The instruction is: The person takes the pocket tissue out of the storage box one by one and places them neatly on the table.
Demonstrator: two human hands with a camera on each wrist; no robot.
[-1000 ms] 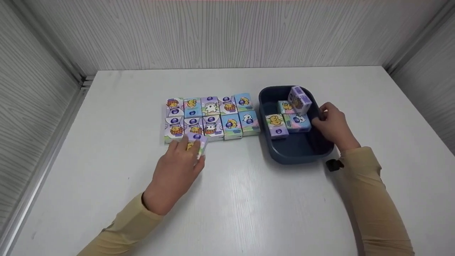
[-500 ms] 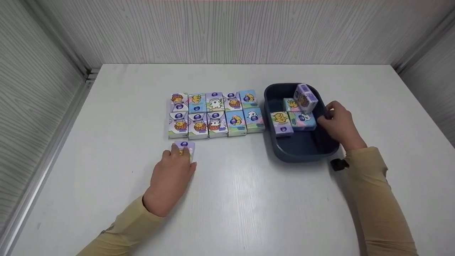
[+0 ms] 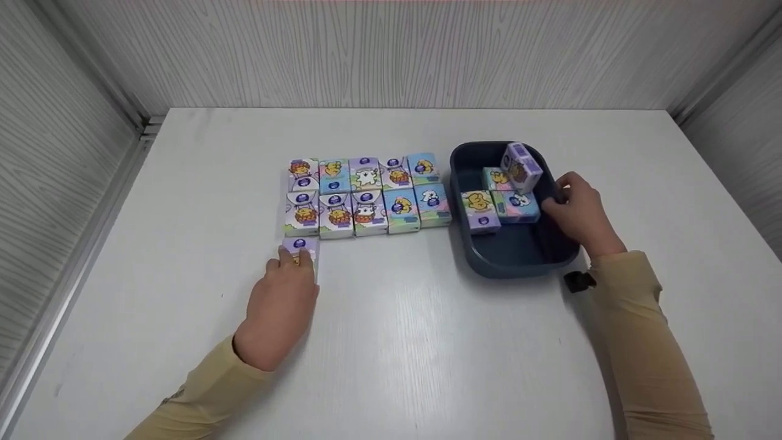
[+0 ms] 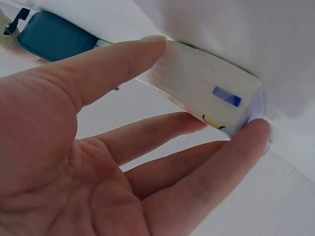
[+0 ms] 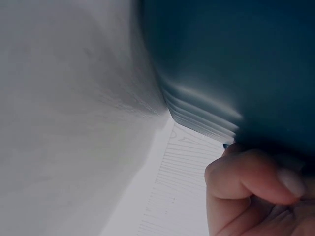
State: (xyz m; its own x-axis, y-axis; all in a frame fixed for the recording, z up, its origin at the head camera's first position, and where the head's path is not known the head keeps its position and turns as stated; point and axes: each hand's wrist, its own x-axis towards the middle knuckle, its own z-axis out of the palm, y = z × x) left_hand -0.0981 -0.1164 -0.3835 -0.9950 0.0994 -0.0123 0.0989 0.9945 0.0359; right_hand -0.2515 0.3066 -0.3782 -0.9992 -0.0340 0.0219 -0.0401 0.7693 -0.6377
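Observation:
My left hand [image 3: 282, 308] holds a small purple cartoon-printed pack [image 3: 310, 245] at the lower left of the two rows of similar packs [image 3: 369, 214]. In the left wrist view, the thumb is at one end of that pack [image 4: 202, 78] and the fingers reach round its far side, close over the table. At the right, my right hand [image 3: 580, 214] grips the rim of a dark blue plastic bin [image 3: 519, 269], thumb inside. Flat in the bin lie a purple pack [image 3: 480, 211] and blue packs [image 3: 516, 206]; another purple pack [image 3: 521, 168] leans upright there.
White table [image 3: 391, 354] stretches in front of both rows. A wood-grain wall [image 3: 391, 55] rises behind, with side walls left and right. A black wrist device [image 3: 579, 282] sits by the right cuff, beside the bin.
My left hand has moved left with the purple pack, from over the front row's edge to just below its leftmost pack. My right hand stays on the bin's rim.

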